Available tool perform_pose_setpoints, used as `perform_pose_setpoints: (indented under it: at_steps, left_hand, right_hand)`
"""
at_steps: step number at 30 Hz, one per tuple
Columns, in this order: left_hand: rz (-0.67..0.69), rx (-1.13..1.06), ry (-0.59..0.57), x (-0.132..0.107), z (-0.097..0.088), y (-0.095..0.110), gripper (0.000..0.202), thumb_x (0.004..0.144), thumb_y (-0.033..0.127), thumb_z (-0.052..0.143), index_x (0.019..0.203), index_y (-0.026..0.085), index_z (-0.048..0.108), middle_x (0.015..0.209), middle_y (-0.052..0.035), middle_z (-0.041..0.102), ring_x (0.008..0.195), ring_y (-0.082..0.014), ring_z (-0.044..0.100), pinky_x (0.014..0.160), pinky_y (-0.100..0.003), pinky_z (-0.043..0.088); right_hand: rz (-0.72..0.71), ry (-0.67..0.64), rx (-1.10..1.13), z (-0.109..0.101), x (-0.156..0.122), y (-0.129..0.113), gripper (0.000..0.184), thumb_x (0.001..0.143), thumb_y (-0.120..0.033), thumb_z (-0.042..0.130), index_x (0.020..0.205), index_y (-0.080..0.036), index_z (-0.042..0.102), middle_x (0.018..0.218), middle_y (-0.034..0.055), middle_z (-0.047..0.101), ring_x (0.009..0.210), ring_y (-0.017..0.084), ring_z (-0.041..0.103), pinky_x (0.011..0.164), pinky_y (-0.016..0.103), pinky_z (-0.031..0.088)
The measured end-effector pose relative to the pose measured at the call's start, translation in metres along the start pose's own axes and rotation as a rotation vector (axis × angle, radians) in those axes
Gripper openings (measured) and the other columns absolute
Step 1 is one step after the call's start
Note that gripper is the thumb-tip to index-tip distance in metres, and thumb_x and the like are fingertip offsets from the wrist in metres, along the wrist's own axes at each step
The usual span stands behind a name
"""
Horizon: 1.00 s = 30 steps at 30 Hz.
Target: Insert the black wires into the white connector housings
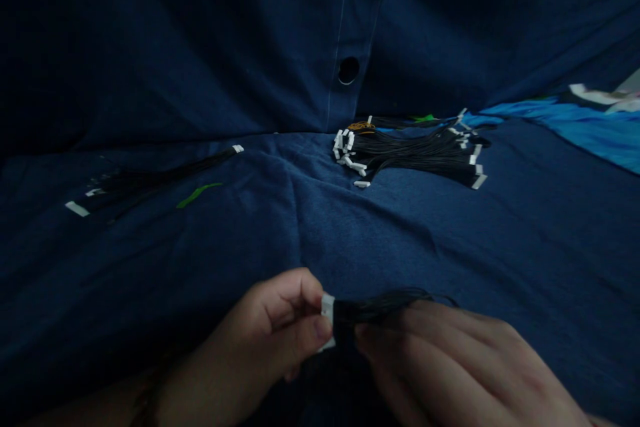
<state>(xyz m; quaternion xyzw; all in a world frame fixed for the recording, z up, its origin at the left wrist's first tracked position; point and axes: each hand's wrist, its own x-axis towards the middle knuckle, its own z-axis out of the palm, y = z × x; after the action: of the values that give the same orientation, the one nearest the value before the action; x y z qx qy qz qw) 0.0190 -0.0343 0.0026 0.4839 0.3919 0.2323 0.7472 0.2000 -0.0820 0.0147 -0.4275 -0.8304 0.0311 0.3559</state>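
My left hand (270,330) pinches the white connector end of a small bundle of black wires (373,309) between thumb and fingers. My right hand (450,363) is closed on the same wire bundle just to the right of the connector, with the wires running over its fingers. Both hands are low in the view, above dark blue cloth (310,227).
A larger bundle of black wires with white connectors (410,153) lies further back at centre right. A thin spread of black wires (150,180) and a green strip (197,195) lie at left. Bright blue fabric (590,130) is at the right edge.
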Motion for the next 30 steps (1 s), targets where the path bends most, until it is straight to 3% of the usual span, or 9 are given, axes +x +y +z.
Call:
perform_pose_setpoints:
  at_steps: [5,8,10,12,14,17,20,23,30]
  left_hand:
    - [0.063,-0.013,0.181,0.011,-0.013,-0.003,0.020,0.073,0.034,0.063,0.070,0.017,0.052,0.054,0.0055,0.046,0.042,-0.0046,0.037,0.038,-0.014,0.028]
    - [0.095,-0.039,0.260,0.014,-0.017,-0.004,0.019,0.073,0.033,0.063,0.071,0.017,0.052,0.052,0.0055,0.047,0.041,-0.0045,0.038,0.038,-0.014,0.028]
    - [0.122,-0.061,0.286,0.014,-0.017,-0.003,0.019,0.073,0.033,0.062,0.071,0.017,0.052,0.052,0.0055,0.047,0.041,-0.0047,0.038,0.039,-0.014,0.028]
    - [0.142,-0.081,0.306,0.014,-0.015,0.000,0.017,0.074,0.031,0.062,0.071,0.017,0.051,0.051,0.0054,0.047,0.041,-0.0048,0.038,0.039,-0.014,0.028]
    - [0.143,-0.111,0.325,0.013,-0.014,0.003,0.013,0.073,0.025,0.062,0.069,0.017,0.052,0.052,0.0050,0.049,0.042,-0.0052,0.040,0.040,-0.015,0.030]
    - [0.128,-0.210,0.377,0.014,-0.014,0.009,0.009,0.067,0.013,0.064,0.070,0.016,0.055,0.059,0.0043,0.054,0.050,-0.0066,0.048,0.045,-0.014,0.037]
    - [0.136,-0.300,0.465,0.015,-0.014,0.011,0.012,0.065,0.007,0.063,0.070,0.016,0.058,0.061,0.0046,0.056,0.052,-0.0060,0.050,0.047,-0.014,0.039]
    - [0.133,-0.331,0.501,0.016,-0.014,0.011,0.014,0.062,0.006,0.064,0.069,0.016,0.059,0.060,0.0048,0.057,0.050,-0.0059,0.051,0.045,-0.014,0.040]
    - [0.135,-0.323,0.482,0.014,-0.011,0.010,0.012,0.061,0.008,0.065,0.067,0.017,0.059,0.059,0.0044,0.056,0.052,-0.0065,0.051,0.047,-0.014,0.040]
  right_hand:
    - [0.582,-0.288,0.789,-0.018,0.004,0.010,0.018,0.080,-0.016,0.051,0.096,-0.024,0.050,0.078,0.0002,0.065,0.065,0.012,0.064,0.054,0.020,0.053]
    - [0.734,-0.327,1.243,-0.021,0.006,0.018,0.021,0.081,-0.023,0.055,0.101,-0.023,0.051,0.094,0.0050,0.064,0.086,0.017,0.064,0.075,0.029,0.052]
    - [0.786,-0.289,1.338,-0.020,0.008,0.020,0.019,0.081,-0.025,0.055,0.100,-0.022,0.054,0.097,0.0059,0.064,0.091,0.017,0.062,0.081,0.031,0.049]
    - [0.799,-0.275,1.258,-0.019,0.010,0.019,0.015,0.081,-0.024,0.054,0.096,-0.021,0.055,0.091,0.0050,0.064,0.086,0.016,0.063,0.076,0.029,0.050]
    - [0.752,-0.300,1.025,-0.019,0.011,0.019,0.016,0.078,-0.018,0.054,0.093,-0.021,0.054,0.087,0.0032,0.063,0.081,0.015,0.062,0.072,0.027,0.051]
    - [0.550,-0.296,0.576,-0.017,0.008,0.020,0.031,0.070,-0.007,0.054,0.095,-0.024,0.049,0.096,0.0010,0.057,0.092,0.015,0.057,0.082,0.030,0.047]
    - [0.380,-0.269,0.296,-0.013,0.001,0.022,0.051,0.070,-0.006,0.055,0.113,-0.029,0.039,0.103,0.0009,0.052,0.097,0.015,0.053,0.087,0.031,0.044]
    - [0.333,-0.260,0.177,-0.007,-0.004,0.022,0.059,0.072,-0.008,0.055,0.121,-0.029,0.030,0.100,0.0025,0.051,0.092,0.015,0.054,0.081,0.030,0.047]
    - [0.349,-0.164,0.198,0.004,-0.002,0.013,0.041,0.077,-0.006,0.044,0.113,-0.026,0.035,0.076,-0.0015,0.053,0.066,0.011,0.056,0.059,0.023,0.046]
